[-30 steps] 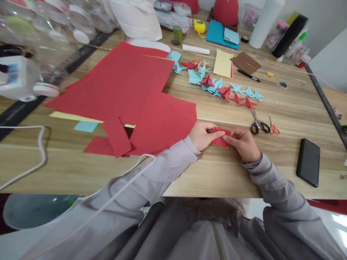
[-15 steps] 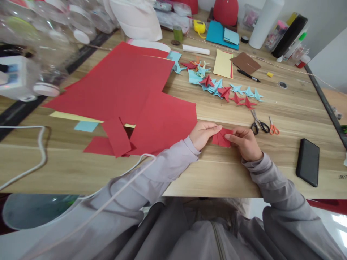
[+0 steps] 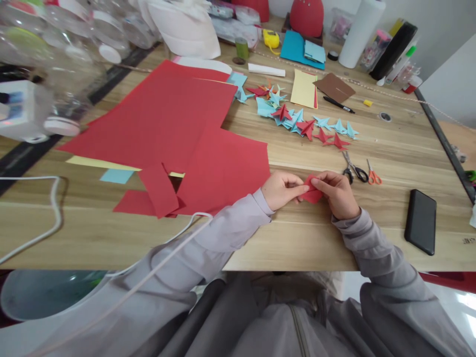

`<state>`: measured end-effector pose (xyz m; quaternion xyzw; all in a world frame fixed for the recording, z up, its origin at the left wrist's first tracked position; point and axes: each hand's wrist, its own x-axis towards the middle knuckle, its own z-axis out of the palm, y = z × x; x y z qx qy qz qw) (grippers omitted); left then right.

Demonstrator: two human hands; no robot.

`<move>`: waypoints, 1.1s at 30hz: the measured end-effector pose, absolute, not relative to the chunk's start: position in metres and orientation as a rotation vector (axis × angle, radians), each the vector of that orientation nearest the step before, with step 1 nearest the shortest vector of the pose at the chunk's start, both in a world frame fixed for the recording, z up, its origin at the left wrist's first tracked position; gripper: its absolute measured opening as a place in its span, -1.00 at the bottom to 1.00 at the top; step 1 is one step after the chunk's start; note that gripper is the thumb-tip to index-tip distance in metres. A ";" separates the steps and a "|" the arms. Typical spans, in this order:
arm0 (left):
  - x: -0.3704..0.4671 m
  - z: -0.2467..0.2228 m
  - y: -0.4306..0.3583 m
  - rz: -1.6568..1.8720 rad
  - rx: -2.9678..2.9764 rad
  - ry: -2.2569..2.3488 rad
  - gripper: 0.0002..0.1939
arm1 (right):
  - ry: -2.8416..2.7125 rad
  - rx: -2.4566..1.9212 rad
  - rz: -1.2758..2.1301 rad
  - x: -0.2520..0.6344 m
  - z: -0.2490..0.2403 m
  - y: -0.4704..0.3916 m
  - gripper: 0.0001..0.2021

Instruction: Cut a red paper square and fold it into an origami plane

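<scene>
Shifted right and turned since half a second ago, the small red paper (image 3: 313, 196), pinched now between thumb and fingers of both left hand (image 3: 280, 191) and right hand (image 3: 341, 196), over wood-grained table (image 3: 297, 245). Left of the fingers, broad red sheets (image 3: 238, 166); beyond, red and blue paper figures (image 3: 307, 129); rightward, black-handled scissors (image 3: 360, 173), then a phone (image 3: 420, 222); far left, clear jars (image 3: 107, 27); far right, pale wall (image 3: 441, 42).

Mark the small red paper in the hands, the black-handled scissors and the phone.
Small red paper (image 3: 313, 195), head view: its lower visible part.
Black-handled scissors (image 3: 350, 164), head view: near the pivot.
Phone (image 3: 421, 221), head view: middle of its dark surface.
</scene>
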<state>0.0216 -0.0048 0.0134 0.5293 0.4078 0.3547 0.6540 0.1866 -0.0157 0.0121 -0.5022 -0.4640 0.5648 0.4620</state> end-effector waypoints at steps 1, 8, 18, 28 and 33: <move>0.022 0.013 -0.005 0.806 1.211 0.934 -0.86 | -1.182 -1.240 1.381 0.186 0.012 -0.016 -0.75; 0.021 0.014 -0.008 0.854 1.311 0.926 -0.83 | -1.260 -1.250 1.385 0.182 0.016 -0.021 -0.70; 0.018 0.013 -0.007 0.808 1.285 0.827 -0.85 | -1.091 -1.172 1.509 0.183 0.014 -0.021 -0.70; 0.016 0.015 -0.005 0.751 1.196 0.650 -0.84 | -0.881 -1.121 1.677 0.182 0.020 -0.020 -0.66; 0.016 0.015 -0.004 0.734 1.149 0.732 -0.82 | -0.949 -1.155 1.608 0.184 0.019 -0.018 -0.64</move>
